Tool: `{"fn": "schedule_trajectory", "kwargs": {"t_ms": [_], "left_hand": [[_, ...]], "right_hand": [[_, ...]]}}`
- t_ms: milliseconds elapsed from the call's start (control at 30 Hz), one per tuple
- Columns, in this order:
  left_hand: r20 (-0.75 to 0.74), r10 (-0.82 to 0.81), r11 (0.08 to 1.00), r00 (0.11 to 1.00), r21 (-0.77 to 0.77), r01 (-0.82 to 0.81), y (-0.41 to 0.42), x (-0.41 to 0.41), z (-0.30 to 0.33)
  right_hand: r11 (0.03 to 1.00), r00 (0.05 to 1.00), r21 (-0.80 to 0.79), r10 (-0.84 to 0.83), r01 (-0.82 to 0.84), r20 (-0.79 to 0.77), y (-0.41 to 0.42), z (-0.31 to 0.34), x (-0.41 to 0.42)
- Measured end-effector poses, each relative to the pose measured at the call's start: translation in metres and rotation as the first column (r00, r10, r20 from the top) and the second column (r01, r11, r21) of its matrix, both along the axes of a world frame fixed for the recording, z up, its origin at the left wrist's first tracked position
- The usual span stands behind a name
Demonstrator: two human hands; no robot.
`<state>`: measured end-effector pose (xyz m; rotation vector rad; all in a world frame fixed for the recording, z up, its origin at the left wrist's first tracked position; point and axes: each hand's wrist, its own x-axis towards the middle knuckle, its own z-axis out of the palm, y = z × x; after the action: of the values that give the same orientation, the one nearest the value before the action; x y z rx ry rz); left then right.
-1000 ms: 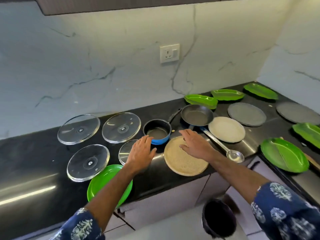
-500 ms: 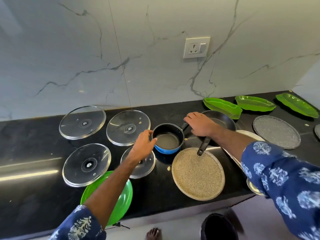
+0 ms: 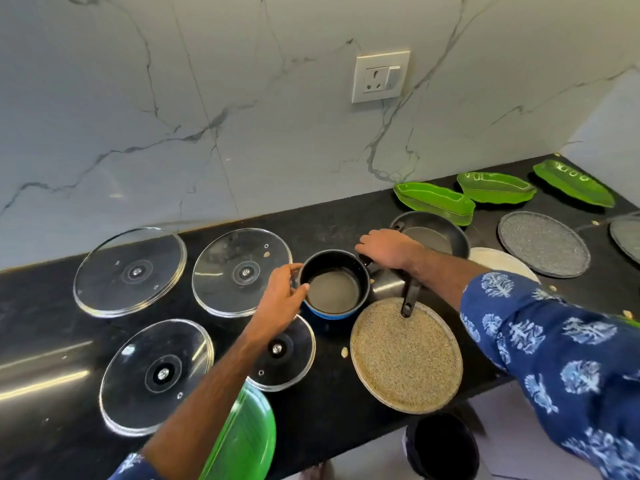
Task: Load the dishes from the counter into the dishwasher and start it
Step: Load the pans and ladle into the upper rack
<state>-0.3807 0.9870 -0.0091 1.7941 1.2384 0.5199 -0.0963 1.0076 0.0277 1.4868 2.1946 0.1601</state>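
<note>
Head view: blue saucepan (image 3: 334, 292) on black worktop (image 3: 41, 341), both hands at it.
Left hand (image 3: 282, 299) curled on its near-left rim; right hand (image 3: 389, 249) closed over the handle base (grip partly hidden). Four glass lids (image 3: 130, 271) left; speckled round plate (image 3: 407, 355) just right.

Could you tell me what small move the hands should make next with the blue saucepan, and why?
Probably lift the saucepan straight up. The left hand already cups its rim and the right hand sits at the handle's base, while the pan's handle lies close by over the speckled plate, so a sideways drag could knock it.
</note>
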Motion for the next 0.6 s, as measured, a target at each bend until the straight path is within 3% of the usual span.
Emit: {"fn": "schedule_trajectory", "kwargs": {"t_ms": [100,200,267,333,433,600], "left_hand": [[0.056,-0.039,0.991,0.998,0.131,0.032,0.003,0.003,0.011],[0.166,-0.045,0.976,0.985,0.219,0.008,0.005,0.016,0.024],[0.281,-0.022,0.994,0.959,0.111,-0.009,0.006,0.032,0.034],[0.393,-0.062,0.997,0.917,-0.017,0.075,0.002,0.053,0.047],[0.486,-0.240,0.946,0.841,-0.077,0.315,-0.012,0.093,0.058],[0.549,-0.437,0.805,0.712,-0.114,0.582,-0.085,0.182,0.079]], "right_hand": [[0.995,0.999,0.091,0.042,-0.040,-0.014,-0.017,0.020,0.014],[0.982,0.995,0.184,-0.021,0.038,-0.093,-0.045,0.048,0.035],[0.963,0.979,0.223,-0.113,0.150,-0.169,-0.073,0.064,0.049],[0.921,0.939,0.252,-0.233,0.296,-0.253,-0.114,0.075,0.059],[0.820,0.832,0.272,-0.374,0.503,-0.411,-0.192,0.081,0.065],[0.549,0.519,0.168,-0.581,0.818,-0.628,-0.347,0.078,0.042]]}}
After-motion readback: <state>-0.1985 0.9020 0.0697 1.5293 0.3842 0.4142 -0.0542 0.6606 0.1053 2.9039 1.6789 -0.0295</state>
